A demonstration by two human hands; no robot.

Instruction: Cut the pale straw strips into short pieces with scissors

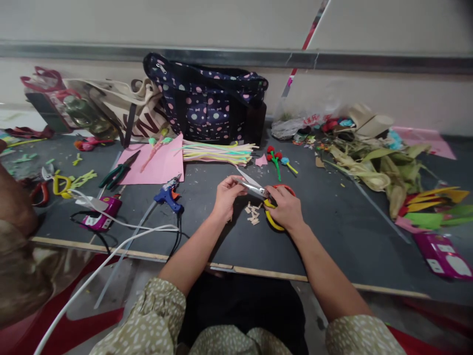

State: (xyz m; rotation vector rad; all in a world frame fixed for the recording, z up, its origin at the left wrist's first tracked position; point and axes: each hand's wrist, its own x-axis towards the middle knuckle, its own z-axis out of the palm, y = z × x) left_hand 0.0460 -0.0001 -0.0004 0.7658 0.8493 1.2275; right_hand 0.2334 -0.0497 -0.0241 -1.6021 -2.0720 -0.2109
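My right hand (285, 206) is closed round the scissors (254, 185), which have yellow and red handles. Their blades are spread apart and point left toward my left hand (228, 195). The fingers of that hand are pinched together beside the lower blade; what lies between them is too small to make out. Below the blades, small beige cut pieces (253, 214) lie in a loose pile on the dark table (236, 246). Just beyond the scissors are a pipe-cleaner flower with red heads (275, 160) and a blue-headed one (289, 165).
A bundle of pale pipe cleaners (218, 153) lies behind my hands, before a dotted bag (207, 106). To the left are a blue glue gun (169, 195), pliers (120, 170), a purple power strip (101, 213) and another person's arm (15, 197). Dried husks (377, 167) lie right.
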